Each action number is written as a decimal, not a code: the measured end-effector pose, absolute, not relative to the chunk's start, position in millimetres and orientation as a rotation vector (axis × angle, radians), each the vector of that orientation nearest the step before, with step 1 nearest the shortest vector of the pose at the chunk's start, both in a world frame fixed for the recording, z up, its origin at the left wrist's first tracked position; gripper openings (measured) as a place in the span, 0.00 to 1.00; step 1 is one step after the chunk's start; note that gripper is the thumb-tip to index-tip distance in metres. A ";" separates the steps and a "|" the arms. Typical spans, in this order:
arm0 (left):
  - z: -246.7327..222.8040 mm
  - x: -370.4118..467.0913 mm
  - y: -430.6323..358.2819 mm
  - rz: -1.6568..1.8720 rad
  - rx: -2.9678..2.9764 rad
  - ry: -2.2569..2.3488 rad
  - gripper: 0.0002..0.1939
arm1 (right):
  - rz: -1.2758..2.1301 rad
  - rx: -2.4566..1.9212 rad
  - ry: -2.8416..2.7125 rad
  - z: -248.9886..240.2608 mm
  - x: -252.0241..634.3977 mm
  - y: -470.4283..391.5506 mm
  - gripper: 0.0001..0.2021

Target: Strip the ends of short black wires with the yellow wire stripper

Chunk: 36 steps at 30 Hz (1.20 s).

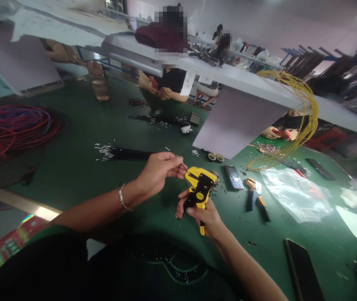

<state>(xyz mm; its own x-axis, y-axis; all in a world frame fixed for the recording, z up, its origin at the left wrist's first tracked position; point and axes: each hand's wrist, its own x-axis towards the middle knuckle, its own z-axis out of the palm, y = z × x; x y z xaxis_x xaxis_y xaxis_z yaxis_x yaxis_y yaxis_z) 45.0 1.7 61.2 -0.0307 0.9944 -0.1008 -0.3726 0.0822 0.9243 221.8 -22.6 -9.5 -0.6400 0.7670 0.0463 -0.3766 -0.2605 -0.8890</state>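
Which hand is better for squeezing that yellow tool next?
Probably the right hand: it grips the yellow-and-black tool by its handles. The left hand is up near the tool's head, pinching a thin dark wire, so it looks busy.

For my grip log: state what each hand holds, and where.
Right hand: wire stripper, by its handles. Left hand: thin dark wire, pinched near its stripper end.

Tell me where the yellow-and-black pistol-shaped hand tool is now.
In the head view, the yellow-and-black pistol-shaped hand tool is just right of centre, gripped in the right hand, its nose close to the left hand.
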 end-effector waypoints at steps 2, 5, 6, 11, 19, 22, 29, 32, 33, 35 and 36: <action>60.3 44.7 2.2 1.333 0.838 0.995 0.10 | 1.960 -0.537 -1.227 -9.7 222.0 -23.0 0.15; 59.0 44.2 2.7 1.340 0.834 0.997 0.09 | 1.972 -0.559 -1.229 -10.3 222.9 -23.9 0.13; 58.7 44.2 2.7 1.339 0.834 0.993 0.09 | 1.974 -0.571 -1.225 -10.8 223.3 -24.2 0.13; 59.5 45.0 1.9 1.323 0.827 0.975 0.09 | 1.993 -0.601 -1.203 -14.1 224.5 -24.9 0.11; 59.3 44.0 1.9 1.326 0.841 0.976 0.09 | 1.985 -0.623 -1.200 -10.5 221.6 -26.3 0.11; 57.8 43.9 2.7 1.312 0.830 0.966 0.09 | 1.993 -0.609 -1.184 -10.8 220.7 -26.2 0.11; 54.3 44.0 6.5 1.293 0.803 0.964 0.09 | 2.007 -0.612 -1.179 -16.7 220.0 -25.1 0.11; 53.0 43.6 8.3 1.286 0.794 0.972 0.09 | 2.005 -0.621 -1.185 -19.3 219.3 -25.5 0.12; 52.6 43.5 8.6 1.290 0.797 0.975 0.09 | 2.003 -0.622 -1.189 -20.1 219.1 -25.7 0.12; 52.3 43.7 9.0 1.292 0.799 0.981 0.09 | 1.983 -0.642 -1.198 -21.6 218.8 -26.2 0.12; 52.4 43.9 9.0 1.288 0.797 0.982 0.09 | 1.969 -0.655 -1.201 -22.5 218.7 -26.5 0.12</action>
<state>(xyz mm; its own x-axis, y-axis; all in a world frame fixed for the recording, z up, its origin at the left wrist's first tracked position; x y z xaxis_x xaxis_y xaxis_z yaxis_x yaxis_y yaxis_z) 43.9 9.0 52.4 0.0081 0.9899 -0.1412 -0.3982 0.1327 0.9077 218.7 -26.5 -22.5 -0.6059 0.7940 -0.0503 -0.3188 -0.3003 -0.8990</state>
